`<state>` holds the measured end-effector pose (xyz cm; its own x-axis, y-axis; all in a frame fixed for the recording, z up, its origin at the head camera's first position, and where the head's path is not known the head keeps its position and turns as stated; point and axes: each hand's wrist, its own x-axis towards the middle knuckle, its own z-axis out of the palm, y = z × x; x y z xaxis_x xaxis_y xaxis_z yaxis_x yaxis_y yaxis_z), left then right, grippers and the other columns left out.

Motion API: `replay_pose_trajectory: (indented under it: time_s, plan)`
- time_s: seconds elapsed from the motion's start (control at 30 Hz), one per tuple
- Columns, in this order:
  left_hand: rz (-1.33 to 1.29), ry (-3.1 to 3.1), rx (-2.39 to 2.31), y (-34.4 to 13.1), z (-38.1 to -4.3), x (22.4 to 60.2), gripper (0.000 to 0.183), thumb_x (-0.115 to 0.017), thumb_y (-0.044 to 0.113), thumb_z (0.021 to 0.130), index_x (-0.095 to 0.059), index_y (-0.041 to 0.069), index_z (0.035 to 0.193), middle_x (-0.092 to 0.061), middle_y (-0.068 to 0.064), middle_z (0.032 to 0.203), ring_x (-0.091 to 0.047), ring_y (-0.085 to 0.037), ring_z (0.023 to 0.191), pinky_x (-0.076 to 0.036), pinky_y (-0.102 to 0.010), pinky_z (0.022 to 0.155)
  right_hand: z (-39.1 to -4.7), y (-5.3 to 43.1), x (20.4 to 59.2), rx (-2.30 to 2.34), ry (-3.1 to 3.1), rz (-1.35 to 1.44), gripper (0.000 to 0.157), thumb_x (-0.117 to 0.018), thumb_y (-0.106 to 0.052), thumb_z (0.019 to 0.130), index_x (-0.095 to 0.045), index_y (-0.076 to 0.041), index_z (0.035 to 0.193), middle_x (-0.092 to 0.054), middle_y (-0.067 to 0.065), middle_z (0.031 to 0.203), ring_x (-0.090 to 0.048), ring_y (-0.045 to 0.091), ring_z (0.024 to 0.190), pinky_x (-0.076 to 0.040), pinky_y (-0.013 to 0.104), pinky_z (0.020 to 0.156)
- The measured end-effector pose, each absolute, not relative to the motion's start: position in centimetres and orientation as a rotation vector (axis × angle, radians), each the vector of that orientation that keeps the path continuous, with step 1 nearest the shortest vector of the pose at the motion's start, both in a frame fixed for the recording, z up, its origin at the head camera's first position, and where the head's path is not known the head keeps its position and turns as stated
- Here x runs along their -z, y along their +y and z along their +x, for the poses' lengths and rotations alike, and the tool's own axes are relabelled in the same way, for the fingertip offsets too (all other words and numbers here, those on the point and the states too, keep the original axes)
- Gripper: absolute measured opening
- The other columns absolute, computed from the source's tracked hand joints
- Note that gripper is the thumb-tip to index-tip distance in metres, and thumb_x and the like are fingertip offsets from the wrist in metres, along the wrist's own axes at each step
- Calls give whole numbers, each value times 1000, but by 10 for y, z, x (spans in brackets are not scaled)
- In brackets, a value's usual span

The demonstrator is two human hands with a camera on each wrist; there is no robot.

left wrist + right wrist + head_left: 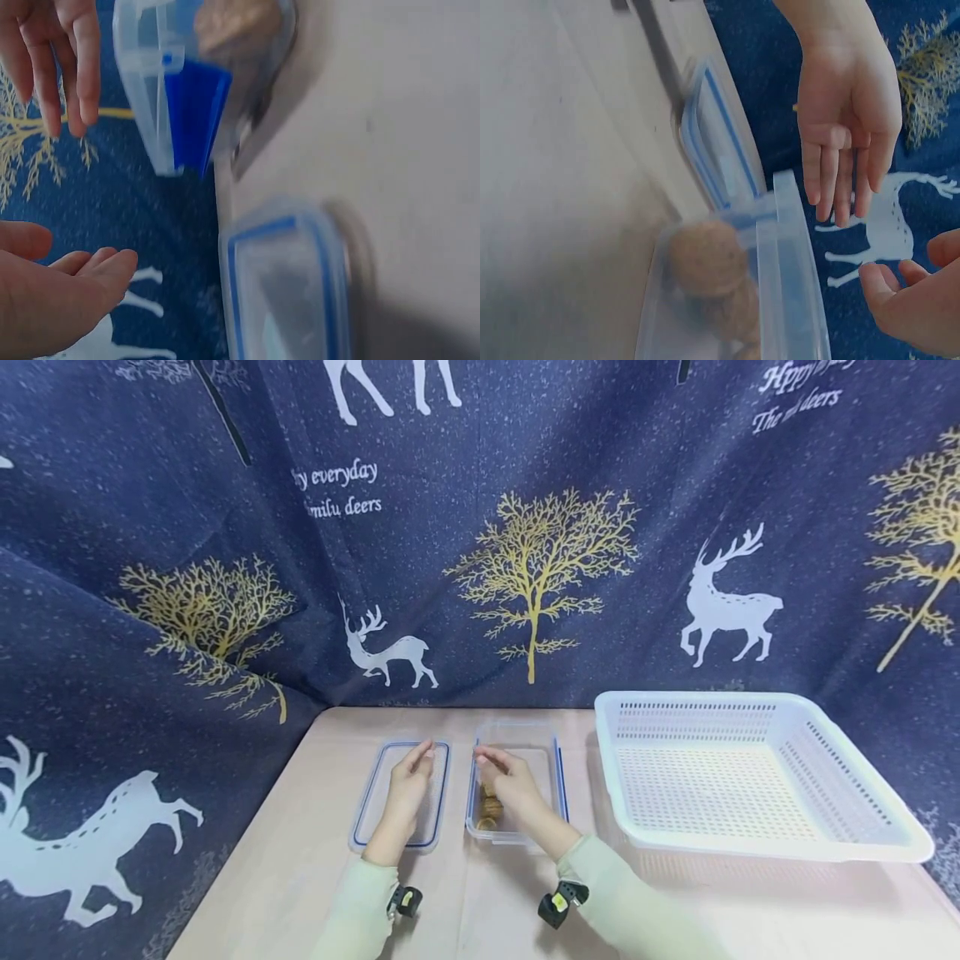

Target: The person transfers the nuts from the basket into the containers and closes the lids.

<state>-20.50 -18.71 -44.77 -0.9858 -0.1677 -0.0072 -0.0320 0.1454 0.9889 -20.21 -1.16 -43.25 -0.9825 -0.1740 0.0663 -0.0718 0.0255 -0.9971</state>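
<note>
My left hand (405, 789) hovers over a clear lid (362, 814) with a blue seal, fingers loosely extended and holding nothing. My right hand (517, 783) is above a clear plastic box (562, 789), also holding nothing, its fingers relaxed. Along the left side of the box lie several round brown walnut-like things (491, 810), partly covered by the right hand in the head view. Both palms face each other with a gap between them. A blue latch (196, 112) hangs from the box in the left wrist view. The right wrist view shows the left hand (847, 127) with fingers straight.
A large white perforated basket (765, 852) stands to the right of the box. The light table (277, 877) ends at a dark blue curtain (465, 610) printed with deer and trees. A black band with a camera (405, 902) sits on each wrist.
</note>
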Motion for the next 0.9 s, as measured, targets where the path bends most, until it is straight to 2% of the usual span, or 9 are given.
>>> replay_pose_trajectory:
  time_s: [0.2,0.3,0.5,0.67,0.83,0.9]
  plan:
    - [176,-2450,1858,-211,-204,443,48,-40,17,103,-32,3,148,-31,-19,153,-29,-39,139,-26,-52,115,-196,-26,431,2065,2135,-342,40,-51,-6,96,-49,5,134,-54,24,132,-53,37,120,-43,45,105]
    - [160,-2566,1756,-222,-202,442,51,-39,17,103,-25,3,151,-23,-24,155,-21,-45,141,-22,-59,113,-190,-35,431,1984,2124,-366,44,-51,-10,96,-46,3,138,-51,22,137,-52,37,123,-41,50,106]
    - [132,-2752,1514,-239,-204,449,59,-39,20,103,-15,-5,150,-10,-32,154,-9,-53,139,-15,-70,108,-178,-58,436,1891,2075,-448,54,-53,-14,95,-37,5,143,-45,31,139,-50,42,123,-40,54,105]
    - [78,-2821,1410,-250,-204,457,63,-41,15,101,-9,-13,147,-1,-39,151,-1,-58,137,-10,-74,105,-171,-72,451,1674,2167,-520,62,-51,-26,97,-29,3,148,-37,32,144,-39,46,131,-35,60,107]
    - [77,-2871,1390,-257,-202,463,68,-44,15,100,-4,-18,144,6,-44,147,8,-62,134,-6,-78,99,-165,-82,466,1494,2316,-499,68,-50,-33,98,-23,5,148,-18,33,152,-23,47,139,-22,61,113]
    - [130,-2899,1378,-260,-201,467,69,-44,16,100,-2,-20,143,7,-45,147,9,-61,134,-5,-76,101,-163,-84,469,1468,2345,-468,70,-50,-34,98,-23,8,148,-14,36,152,-18,48,140,-19,61,113]
